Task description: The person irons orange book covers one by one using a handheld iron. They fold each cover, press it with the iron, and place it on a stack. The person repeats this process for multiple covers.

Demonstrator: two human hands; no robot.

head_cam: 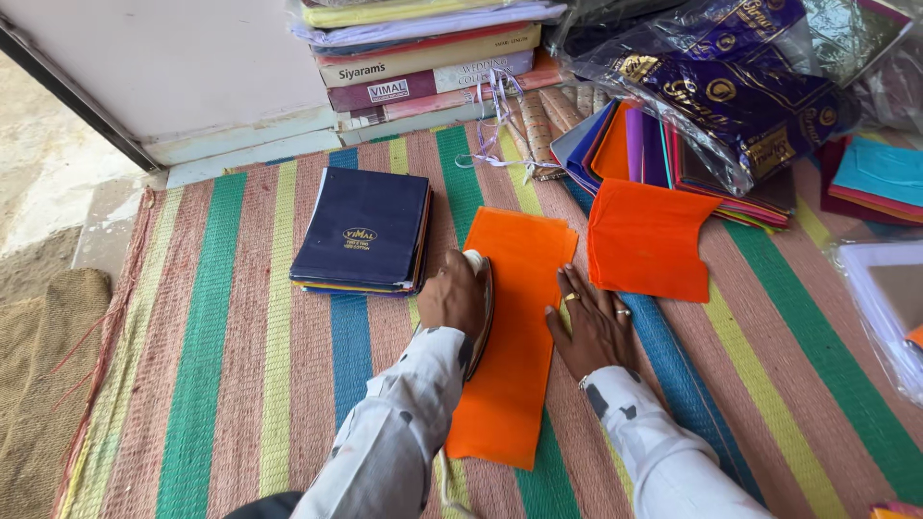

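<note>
A long orange cloth [510, 375] lies flat on a striped woven mat [221, 384]. My left hand [450, 300] is closed on a small iron [486, 293], which rests on the cloth's left edge. My right hand [594, 327], wearing rings, presses flat and open on the cloth's right edge. Both arms wear white patterned sleeves. A second orange cloth [646, 252] lies just beyond my right hand.
A dark blue swatch folder [363, 229] lies left of the cloth. Flat fabric boxes [423, 58] are stacked at the back. To the right are folded coloured cloths [635, 144], plastic-wrapped dark blue fabric [740, 91] and a clear packet [889, 308]. Burlap [38, 384] borders the mat's left side.
</note>
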